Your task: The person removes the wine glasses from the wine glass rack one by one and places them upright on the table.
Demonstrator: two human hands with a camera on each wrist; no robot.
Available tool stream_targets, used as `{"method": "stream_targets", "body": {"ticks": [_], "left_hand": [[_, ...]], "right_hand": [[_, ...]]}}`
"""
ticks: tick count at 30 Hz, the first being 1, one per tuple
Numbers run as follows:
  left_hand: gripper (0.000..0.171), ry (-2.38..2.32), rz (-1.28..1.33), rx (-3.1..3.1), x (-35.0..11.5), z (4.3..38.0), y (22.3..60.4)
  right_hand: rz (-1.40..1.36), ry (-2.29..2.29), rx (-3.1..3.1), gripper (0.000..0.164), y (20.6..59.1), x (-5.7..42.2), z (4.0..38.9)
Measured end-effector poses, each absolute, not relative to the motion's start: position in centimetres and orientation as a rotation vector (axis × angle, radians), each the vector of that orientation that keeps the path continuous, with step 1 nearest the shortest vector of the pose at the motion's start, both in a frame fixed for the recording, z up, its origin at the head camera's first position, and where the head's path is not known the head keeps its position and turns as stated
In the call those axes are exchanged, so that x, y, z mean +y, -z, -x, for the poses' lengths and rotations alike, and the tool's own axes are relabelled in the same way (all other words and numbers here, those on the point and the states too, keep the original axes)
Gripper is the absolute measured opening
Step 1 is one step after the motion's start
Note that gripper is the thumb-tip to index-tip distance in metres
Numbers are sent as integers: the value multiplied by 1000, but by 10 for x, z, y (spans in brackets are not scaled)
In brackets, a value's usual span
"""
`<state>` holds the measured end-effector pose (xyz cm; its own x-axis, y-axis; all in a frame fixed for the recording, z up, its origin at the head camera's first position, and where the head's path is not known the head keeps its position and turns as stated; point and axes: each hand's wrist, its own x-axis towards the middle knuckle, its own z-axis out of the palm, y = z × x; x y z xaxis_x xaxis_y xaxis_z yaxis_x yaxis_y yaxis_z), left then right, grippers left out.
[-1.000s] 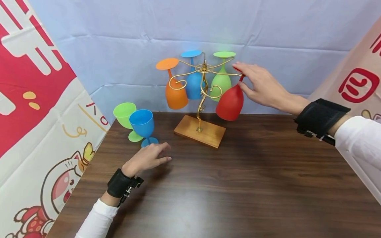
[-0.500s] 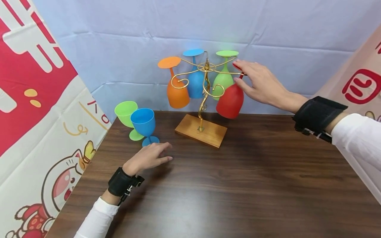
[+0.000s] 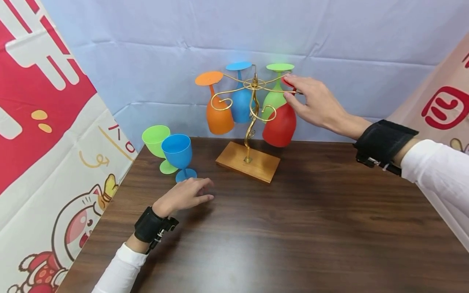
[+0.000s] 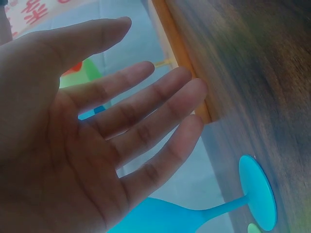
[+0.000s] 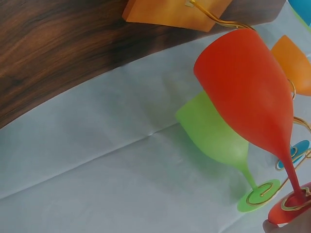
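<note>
A red goblet point(image 3: 280, 126) hangs upside down from a curled arm of the gold goblet rack point(image 3: 253, 110). My right hand point(image 3: 318, 99) pinches its foot, fingers over the top and thumb below; the hand hides part of the foot and stem. In the right wrist view the red goblet point(image 5: 248, 87) hangs tilted, and only a fingertip shows at its foot. My left hand point(image 3: 185, 195) holds nothing, fingers spread and slightly bent, just in front of an upright blue goblet point(image 3: 177, 150). The left wrist view shows the open palm point(image 4: 97, 136).
Orange point(image 3: 220, 116), blue point(image 3: 242, 106) and green point(image 3: 275, 95) goblets also hang on the rack, whose wooden base point(image 3: 249, 162) stands near the back of the table point(image 3: 286, 236). An upright green goblet point(image 3: 155, 140) is behind the blue one. Cloth point(image 3: 146, 81) hangs behind the table.
My right hand has shifted slightly left with the red goblet, which overlaps the hanging green one more. The left hand stays nearly still. The head view has shifted a little.
</note>
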<state>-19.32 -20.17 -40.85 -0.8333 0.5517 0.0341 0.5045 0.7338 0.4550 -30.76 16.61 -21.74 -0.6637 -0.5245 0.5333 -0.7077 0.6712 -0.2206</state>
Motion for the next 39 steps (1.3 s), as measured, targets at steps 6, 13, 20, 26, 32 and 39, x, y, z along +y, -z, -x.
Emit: {"method": "stream_targets", "body": {"ticks": [6, 13, 20, 26, 32, 39], "left_hand": [[34, -694, -864, 2819, -201, 193, 408], [34, -694, -866, 2803, -199, 193, 409], [32, -684, -870, 2804, -199, 194, 410], [31, -670, -886, 2805, -198, 194, 413], [30, -661, -880, 2798, -197, 194, 413], [30, -648, -869, 2787, -195, 194, 416]], "right_hand": [[-929, -642, -2450, 46, 217, 164, 307], [-879, -752, -2394, 41, 221, 163, 306], [-820, -790, -2384, 38, 217, 160, 307], [-781, -787, -2421, 38, 213, 156, 305], [-784, -766, -2464, 39, 210, 156, 307], [-868, -677, -2537, 51, 209, 163, 307]]}}
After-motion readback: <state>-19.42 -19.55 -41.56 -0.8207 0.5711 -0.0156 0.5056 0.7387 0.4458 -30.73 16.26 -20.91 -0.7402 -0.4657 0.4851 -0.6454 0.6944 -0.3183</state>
